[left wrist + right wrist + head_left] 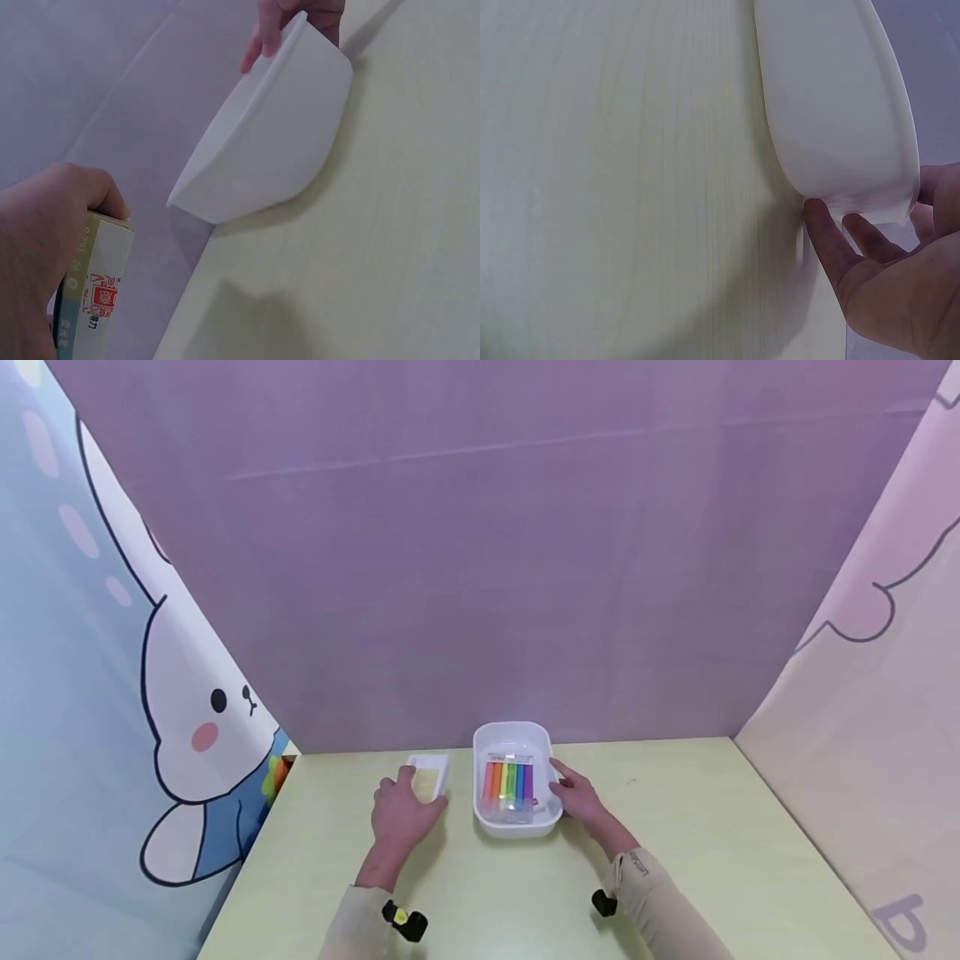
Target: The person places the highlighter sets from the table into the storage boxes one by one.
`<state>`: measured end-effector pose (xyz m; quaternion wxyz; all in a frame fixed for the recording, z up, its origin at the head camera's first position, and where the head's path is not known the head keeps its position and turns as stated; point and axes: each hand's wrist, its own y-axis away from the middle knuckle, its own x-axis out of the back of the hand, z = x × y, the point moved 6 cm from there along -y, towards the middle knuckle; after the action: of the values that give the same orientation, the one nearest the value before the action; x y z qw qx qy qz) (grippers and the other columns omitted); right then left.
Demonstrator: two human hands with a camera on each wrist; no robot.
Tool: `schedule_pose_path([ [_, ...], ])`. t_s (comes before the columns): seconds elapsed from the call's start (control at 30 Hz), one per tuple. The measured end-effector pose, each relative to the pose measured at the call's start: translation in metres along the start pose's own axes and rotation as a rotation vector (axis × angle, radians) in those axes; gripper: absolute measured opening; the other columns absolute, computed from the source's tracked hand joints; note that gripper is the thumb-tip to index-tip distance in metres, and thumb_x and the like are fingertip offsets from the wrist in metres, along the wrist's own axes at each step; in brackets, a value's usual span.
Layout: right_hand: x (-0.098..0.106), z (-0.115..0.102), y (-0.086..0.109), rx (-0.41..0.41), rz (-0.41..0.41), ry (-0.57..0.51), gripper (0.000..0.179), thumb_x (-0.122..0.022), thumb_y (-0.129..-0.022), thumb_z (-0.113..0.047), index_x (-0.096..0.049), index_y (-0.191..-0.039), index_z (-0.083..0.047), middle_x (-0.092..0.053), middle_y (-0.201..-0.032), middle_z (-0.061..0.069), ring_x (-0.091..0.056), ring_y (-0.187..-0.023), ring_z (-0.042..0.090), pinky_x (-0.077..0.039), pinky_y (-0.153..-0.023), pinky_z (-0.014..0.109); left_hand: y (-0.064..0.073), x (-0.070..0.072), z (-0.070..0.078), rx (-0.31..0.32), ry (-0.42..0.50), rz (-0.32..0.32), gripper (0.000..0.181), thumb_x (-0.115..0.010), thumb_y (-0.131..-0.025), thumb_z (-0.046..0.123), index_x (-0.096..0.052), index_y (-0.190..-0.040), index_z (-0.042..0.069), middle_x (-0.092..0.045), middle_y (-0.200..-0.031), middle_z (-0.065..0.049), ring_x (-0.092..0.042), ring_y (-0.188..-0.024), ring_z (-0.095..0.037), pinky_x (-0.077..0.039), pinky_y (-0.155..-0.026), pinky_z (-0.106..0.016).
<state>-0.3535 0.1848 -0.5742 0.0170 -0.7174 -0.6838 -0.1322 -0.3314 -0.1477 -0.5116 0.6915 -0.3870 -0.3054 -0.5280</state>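
Observation:
A small white box [427,782] with a pale yellow panel is gripped in my left hand [403,814], between thumb and fingers. The side of the box [100,292] carries a red stamp and printed characters in the left wrist view. To its right stands a white plastic tub [513,740]. My right hand [583,800] holds the tub by its right side, with fingers over the rim and others against the outer wall [840,97]. Inside the tub lies a clear pack of several rainbow-coloured markers [510,785], with a small red-and-white item beside it.
Both hands work over a pale wood-grain table [675,843]. A purple cloth wall [480,568] rises right behind the tub. Printed curtains, one with a rabbit [202,760], flank the table on both sides.

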Motion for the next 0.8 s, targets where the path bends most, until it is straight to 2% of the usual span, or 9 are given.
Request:
schedule_pose_path([
  [0.3, -0.001, -0.001, 0.003, 0.011, 0.012, 0.015, 0.053, -0.055, -0.098, -0.008, -0.042, -0.148, -0.019, -0.054, -0.124, 0.027, -0.061, -0.095, 0.031, -0.056, -0.069, 0.039, -0.014, -0.007, 0.036, -0.024, 0.001, -0.009, 0.084, -0.070, -0.067, 0.055, -0.047, -0.137, 0.014, -0.050, -0.104, -0.020, -0.050, -0.092, -0.034, -0.046, -0.062, -0.045],
  [0.47, -0.001, 0.002, 0.004, -0.014, -0.002, 0.005, 0.054, -0.054, -0.098, -0.009, -0.041, -0.149, -0.020, -0.052, -0.127, 0.028, -0.061, -0.100, 0.034, -0.056, -0.072, 0.039, -0.015, -0.011, 0.056, -0.018, -0.010, -0.040, 0.085, -0.069, -0.068, 0.055, -0.047, -0.139, 0.014, -0.050, -0.106, -0.019, -0.050, -0.093, -0.032, -0.047, -0.065, -0.045],
  [0.63, 0.002, -0.002, -0.001, -0.005, -0.001, -0.019, 0.054, -0.054, -0.098, -0.011, -0.041, -0.149, -0.022, -0.051, -0.129, 0.028, -0.061, -0.102, 0.035, -0.056, -0.073, 0.039, -0.020, -0.013, 0.079, -0.042, -0.001, -0.048, 0.086, -0.070, -0.069, 0.058, -0.047, -0.140, 0.014, -0.050, -0.110, -0.020, -0.050, -0.095, -0.034, -0.049, -0.070, -0.048],
  [0.8, 0.001, 0.001, -0.002, -0.019, -0.008, -0.017, 0.054, -0.056, -0.098, -0.010, -0.042, -0.149, -0.022, -0.050, -0.129, 0.029, -0.062, -0.098, 0.034, -0.056, -0.071, 0.039, -0.020, -0.022, 0.090, -0.033, -0.021, -0.073, 0.085, -0.070, -0.070, 0.060, -0.047, -0.140, 0.016, -0.050, -0.116, -0.021, -0.051, -0.100, -0.035, -0.049, -0.074, -0.050],
])
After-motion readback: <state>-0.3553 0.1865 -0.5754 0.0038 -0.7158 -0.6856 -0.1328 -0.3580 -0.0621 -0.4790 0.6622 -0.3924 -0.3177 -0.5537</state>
